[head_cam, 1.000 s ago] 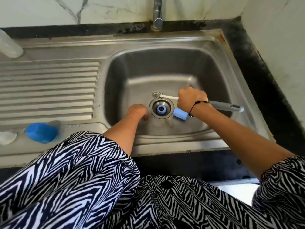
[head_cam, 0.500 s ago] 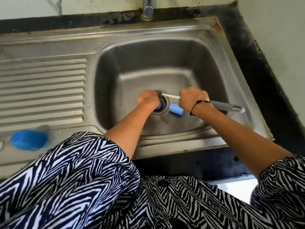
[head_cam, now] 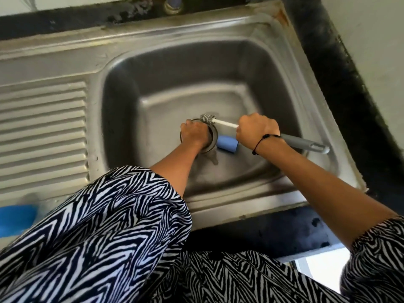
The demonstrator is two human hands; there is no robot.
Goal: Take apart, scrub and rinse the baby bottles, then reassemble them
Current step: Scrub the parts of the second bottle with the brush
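A stainless steel sink (head_cam: 284, 68) filled the view from above, with a ribbed draining board (head_cam: 43, 127) along its left side. At the draining board's front left corner lay a blurred blue object (head_cam: 16, 217), partly cut off by the frame; what it was could not be told. Zebra-striped sleeves crossed the foreground.

In the middle of the basin floor, the left hand (head_cam: 194, 133) rested over the drain (head_cam: 213, 136), knuckles up and fingers curled downward. Whatever it held was hidden beneath it, so whether it gripped anything could not be told.

Just right of the drain, a light blue bottle part (head_cam: 226, 144) lay on its side on the basin floor, between the two hands, its long axis running left to right. It looked about equally near to either hand.

Further right, the right hand (head_cam: 258, 131) was clenched around the bottle brush (head_cam: 303, 145). The brush's grey handle stuck out rightward past the wrist, and its white stem pointed left, ending in grey bristles (head_cam: 207, 118) at the drain's far edge, beside the left hand.
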